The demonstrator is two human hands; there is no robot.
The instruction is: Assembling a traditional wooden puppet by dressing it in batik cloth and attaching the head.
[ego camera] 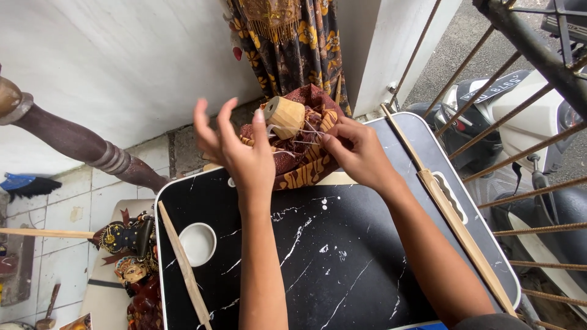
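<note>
Just hands (293, 153) over table's (342, 256) far edge.

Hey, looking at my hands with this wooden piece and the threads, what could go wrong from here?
The white threads between your left hand and right hand look taut and might snap or tangle. The wooden block and patterned cloth sit at the black table's far edge and could slip off behind it.
</note>
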